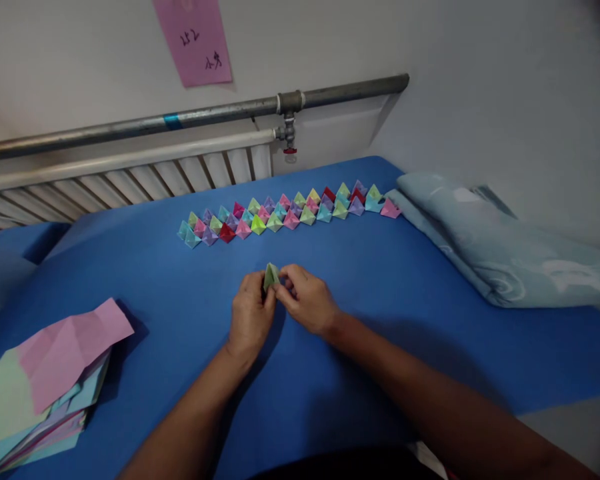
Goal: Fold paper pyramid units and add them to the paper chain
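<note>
A small pale green folded paper piece (pixel 271 275), shaped like a pointed pyramid, is pinched upright between both hands over the blue surface. My left hand (pixel 251 313) closes on its left side, thumb and fingers together. From the right, my right hand (pixel 307 298) grips its edge between thumb and curled fingers. Beyond the hands, rows of similar folded paper pyramids (pixel 275 219) in pink, green, blue, purple and red stand side by side in a long band.
A stack of creased coloured paper sheets (pixel 75 357) lies at the left. At the right is a folded light blue blanket (pixel 495 247). Behind the blue surface (pixel 180 387) run a white radiator (pixel 180 175) and a metal pipe (pixel 230 111) with a valve. A pink note (pixel 200 50) hangs on the wall.
</note>
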`<state>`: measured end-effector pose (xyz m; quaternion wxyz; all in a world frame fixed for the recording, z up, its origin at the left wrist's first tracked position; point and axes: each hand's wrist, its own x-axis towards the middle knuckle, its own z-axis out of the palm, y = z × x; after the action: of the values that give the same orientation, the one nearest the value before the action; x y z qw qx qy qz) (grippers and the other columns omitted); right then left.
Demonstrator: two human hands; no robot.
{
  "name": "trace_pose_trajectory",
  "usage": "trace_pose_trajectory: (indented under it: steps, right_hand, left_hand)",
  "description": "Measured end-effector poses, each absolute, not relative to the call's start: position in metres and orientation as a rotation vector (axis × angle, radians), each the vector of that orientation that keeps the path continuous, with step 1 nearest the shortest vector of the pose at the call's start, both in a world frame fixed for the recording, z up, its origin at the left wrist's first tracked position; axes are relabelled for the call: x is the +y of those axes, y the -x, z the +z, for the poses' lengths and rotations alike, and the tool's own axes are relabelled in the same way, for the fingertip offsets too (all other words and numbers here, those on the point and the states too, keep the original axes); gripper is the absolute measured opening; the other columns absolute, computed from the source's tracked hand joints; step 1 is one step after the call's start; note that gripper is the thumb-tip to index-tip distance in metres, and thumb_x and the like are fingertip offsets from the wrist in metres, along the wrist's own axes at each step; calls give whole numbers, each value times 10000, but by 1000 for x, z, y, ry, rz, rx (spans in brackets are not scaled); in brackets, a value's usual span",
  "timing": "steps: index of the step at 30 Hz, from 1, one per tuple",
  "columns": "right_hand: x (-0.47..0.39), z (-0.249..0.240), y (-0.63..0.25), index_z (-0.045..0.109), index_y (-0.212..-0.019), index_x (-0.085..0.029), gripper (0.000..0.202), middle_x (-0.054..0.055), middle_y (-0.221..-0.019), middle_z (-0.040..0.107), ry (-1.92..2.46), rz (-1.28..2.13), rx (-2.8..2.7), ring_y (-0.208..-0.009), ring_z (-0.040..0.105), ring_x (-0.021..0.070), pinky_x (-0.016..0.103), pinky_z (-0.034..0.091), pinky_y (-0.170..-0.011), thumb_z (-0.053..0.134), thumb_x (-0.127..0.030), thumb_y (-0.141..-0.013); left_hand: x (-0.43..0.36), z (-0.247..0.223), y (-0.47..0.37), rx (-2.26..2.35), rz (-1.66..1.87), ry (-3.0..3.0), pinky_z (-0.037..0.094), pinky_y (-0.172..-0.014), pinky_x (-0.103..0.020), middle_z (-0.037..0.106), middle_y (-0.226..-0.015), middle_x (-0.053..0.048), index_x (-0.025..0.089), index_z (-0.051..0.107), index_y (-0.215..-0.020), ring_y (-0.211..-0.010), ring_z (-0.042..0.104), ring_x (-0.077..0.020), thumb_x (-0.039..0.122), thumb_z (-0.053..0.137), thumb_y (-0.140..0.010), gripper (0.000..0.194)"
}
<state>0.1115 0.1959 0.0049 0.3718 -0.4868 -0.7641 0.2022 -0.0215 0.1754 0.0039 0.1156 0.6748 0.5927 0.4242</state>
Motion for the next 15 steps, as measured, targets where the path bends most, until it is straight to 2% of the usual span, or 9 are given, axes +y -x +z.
trace_pose_trajectory:
  steps: [3, 8, 15]
  right_hand:
    - [198, 5, -113, 561, -955, -204, 128, 18, -796, 623, 1269, 495, -1996, -681, 566, 144, 260, 431, -670, 498, -184, -846]
    - [201, 5, -113, 559, -935, -209, 101, 14, -780, 625, 1288, 522, -2027, -681, 564, 149, 257, 410, -661, 479, -200, -874]
    - [198, 2, -112, 546, -893, -219, 132, 33, -844, 636, 1189, 490, -2075, -789, 601, 163, 271, 444, -738, 440, -142, -874]
  left_hand:
    - [174, 4, 20, 1737, 1254, -1946, 514, -723, -325, 652, -899, -49, 213, 587, -1009, -784, 626, -177, 204, 546, -874, 142]
    - [174, 4, 18, 1757, 1239, -1900, 518, -721, -324, 659, -914, -61, 193, 589, -1005, -792, 635, -180, 222, 537, -878, 140]
    - [177, 6, 19, 1836, 1093, -1791, 495, -673, -303, 687, -807, -37, 173, 599, -1022, -696, 647, -176, 188, 576, -826, 198]
